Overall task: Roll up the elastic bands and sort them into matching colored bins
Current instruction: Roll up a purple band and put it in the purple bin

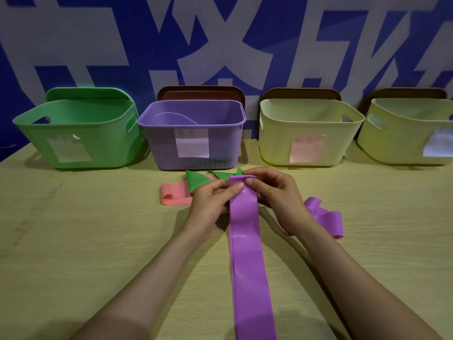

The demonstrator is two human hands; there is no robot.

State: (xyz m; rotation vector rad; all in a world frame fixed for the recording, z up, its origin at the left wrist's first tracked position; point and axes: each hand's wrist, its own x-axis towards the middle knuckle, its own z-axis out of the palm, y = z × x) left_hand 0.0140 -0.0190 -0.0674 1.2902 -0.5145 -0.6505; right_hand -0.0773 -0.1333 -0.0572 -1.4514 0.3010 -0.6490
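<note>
The long band (247,241) is purple, and the crumpled band (328,219) is purple also. There are a pink band (171,196) and a green band (196,181). The bins are a green bin (110,143), a purple bin (161,143), a pale yellow bin (274,143) and a second yellow bin (392,148). The wall (98,45) is blue with grey shapes.

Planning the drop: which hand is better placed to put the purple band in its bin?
Likely left. The left hand sits directly before the purple bin; the right hand lies further right. Both pinch the purple band.
</note>
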